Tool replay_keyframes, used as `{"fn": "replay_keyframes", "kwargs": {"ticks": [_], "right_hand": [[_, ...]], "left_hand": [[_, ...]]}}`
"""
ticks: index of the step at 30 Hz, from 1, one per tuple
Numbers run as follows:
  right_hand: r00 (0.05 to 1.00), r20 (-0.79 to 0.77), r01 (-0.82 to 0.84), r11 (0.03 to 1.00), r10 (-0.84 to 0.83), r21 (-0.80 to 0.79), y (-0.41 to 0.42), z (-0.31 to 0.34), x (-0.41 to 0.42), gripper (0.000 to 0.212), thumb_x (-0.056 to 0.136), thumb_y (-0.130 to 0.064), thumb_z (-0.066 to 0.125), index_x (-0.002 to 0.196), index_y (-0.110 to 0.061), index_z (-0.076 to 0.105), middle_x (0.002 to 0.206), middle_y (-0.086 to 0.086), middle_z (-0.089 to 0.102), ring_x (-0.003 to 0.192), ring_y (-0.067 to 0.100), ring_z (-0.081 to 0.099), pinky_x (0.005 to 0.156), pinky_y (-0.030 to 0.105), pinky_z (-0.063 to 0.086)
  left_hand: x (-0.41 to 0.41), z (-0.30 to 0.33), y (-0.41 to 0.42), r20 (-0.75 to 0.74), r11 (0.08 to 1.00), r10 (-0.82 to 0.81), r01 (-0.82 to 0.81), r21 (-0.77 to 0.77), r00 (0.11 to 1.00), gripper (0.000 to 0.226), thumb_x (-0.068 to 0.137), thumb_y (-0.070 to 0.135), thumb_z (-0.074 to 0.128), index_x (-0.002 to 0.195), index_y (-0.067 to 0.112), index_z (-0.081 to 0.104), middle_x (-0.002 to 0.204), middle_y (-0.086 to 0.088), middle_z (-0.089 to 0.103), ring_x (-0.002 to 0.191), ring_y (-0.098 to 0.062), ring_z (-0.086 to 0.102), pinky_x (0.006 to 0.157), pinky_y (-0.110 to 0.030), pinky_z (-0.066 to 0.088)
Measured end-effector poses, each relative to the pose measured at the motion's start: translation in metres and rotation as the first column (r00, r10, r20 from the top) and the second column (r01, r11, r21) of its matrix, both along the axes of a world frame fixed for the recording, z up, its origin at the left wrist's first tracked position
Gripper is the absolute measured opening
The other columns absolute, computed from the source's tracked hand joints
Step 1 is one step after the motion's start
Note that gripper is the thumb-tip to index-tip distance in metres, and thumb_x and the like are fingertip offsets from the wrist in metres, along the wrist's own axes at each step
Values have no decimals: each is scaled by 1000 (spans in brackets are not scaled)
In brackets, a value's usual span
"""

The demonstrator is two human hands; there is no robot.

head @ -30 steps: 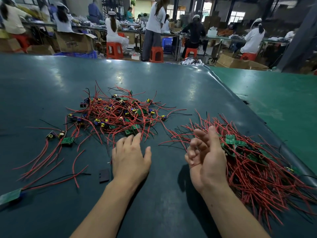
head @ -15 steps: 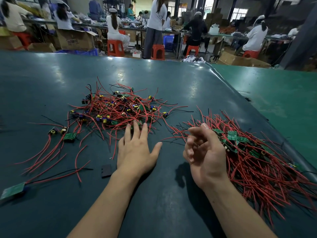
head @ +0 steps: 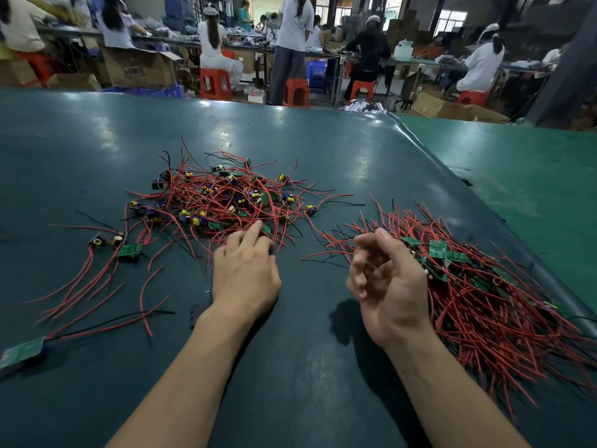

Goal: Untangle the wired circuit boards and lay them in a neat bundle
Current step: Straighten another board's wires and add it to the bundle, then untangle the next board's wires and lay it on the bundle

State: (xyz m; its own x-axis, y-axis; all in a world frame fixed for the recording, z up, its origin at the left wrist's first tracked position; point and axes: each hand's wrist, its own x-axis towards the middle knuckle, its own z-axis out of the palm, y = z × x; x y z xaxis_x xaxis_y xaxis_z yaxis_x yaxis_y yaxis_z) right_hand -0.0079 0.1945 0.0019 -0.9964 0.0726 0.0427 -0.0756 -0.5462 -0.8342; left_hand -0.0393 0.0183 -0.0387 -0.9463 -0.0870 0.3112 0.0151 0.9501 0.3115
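A tangled heap of small circuit boards with red and black wires (head: 223,198) lies in the middle of the dark green table (head: 80,150). To the right, a bundle of boards with red wires laid roughly parallel (head: 478,292) reaches toward me. My left hand (head: 245,273) is palm down, its fingertips at the near edge of the tangled heap. Just left of the bundle, my right hand (head: 384,279) hovers with loosely curled fingers and holds nothing.
Stray boards on long red wires (head: 129,250) lie at the left, one green board (head: 22,350) near the left edge. A small black part (head: 197,313) sits by my left wrist. A lighter green table (head: 533,189) adjoins on the right. People work at benches behind.
My left hand has slid forward until its fingertips reach the tangled heap. My right hand has stayed beside the bundle, fingers still loosely curled.
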Motion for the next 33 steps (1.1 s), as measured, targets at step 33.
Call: {"fn": "replay_keyframes", "kwargs": {"ticks": [33], "right_hand": [[999,7,-43,999,43,30,2,-3,-2,17,76,-26,61,73,-11,68,58,3,56,40,13,42,40,18,27]], "left_hand": [[21,26,3,-836,986,83,76,148,543,20,91,27,70,110,20,73,119,-8,45,97,-29,45,83,-39,42]]}}
